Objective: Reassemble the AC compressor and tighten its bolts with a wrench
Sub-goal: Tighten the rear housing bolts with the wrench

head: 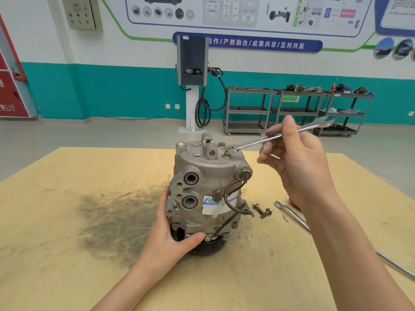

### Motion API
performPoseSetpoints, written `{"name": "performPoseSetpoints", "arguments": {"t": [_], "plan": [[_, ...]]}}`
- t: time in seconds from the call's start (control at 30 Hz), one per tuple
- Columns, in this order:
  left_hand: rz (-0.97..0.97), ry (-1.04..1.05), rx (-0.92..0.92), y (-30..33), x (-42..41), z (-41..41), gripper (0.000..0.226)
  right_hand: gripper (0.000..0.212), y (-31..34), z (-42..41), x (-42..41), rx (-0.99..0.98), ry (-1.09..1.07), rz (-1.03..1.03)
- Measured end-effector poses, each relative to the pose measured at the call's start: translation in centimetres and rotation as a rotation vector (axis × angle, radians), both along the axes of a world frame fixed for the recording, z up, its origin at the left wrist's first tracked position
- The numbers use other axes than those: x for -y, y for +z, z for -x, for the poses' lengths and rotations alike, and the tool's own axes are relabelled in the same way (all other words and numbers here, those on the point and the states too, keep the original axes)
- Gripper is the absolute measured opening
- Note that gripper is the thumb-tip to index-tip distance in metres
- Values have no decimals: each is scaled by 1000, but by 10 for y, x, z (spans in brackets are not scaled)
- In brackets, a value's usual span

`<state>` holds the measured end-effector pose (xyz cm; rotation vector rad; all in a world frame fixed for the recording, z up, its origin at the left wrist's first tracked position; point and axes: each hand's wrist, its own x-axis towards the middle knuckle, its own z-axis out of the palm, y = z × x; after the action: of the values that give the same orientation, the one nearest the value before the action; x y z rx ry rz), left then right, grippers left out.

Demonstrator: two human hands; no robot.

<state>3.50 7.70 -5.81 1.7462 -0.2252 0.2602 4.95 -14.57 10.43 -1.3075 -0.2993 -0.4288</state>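
1. We see the AC compressor (207,196) standing upright, pulley end down, near the middle of the wooden table (67,221), its end cover already seated on the body.
2. Our left hand (173,234) wraps the lower housing, thumb across the front, fingers curled round the far side, steadying it.
3. Our right hand (294,158) pinches the shank of a combination wrench (280,135), whose near end sits on a bolt (228,151) on the cover; whether it is fully engaged on the head we cannot quite tell.
4. Two more bolts stand in the cover nearby, so tightening looks under way rather than finished.
5. Two loose bolts (262,211) lie on the table just right of the compressor, apparently not yet fitted; a second wrench (292,215) lies beside them.
6. The tabletop is scratched, with a dark greasy smear (112,218) to the left.
7. Behind stand a teal-and-white wall, a charging station (193,61) and metal shelving carts (292,108) holding parts.
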Motion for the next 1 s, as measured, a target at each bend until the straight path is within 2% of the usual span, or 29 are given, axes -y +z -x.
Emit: {"name": "performPoseSetpoints", "arguments": {"t": [0.2,0.33,0.53,0.7,0.8,0.9,1.0], "plan": [[-18,14,0,2,1,1,111,37,-8,-9,1,-72,85,-74],[-17,15,-6,3,1,1,112,37,-12,-12,1,-80,102,-89],[-21,15,-8,5,1,3,108,39,-19,-13,-5,156,-19,5],[-3,-3,-3,4,1,3,107,32,-24,-13,-9,270,-163,84],[2,0,-11,5,1,3,109,30,-23,-6,-12,461,-315,260],[1,2,-18,5,1,2,111,39,-19,2,-18,735,-493,535],[-2,-8,-10,2,1,0,117,43,-19,10,-27,894,-632,750]]}}
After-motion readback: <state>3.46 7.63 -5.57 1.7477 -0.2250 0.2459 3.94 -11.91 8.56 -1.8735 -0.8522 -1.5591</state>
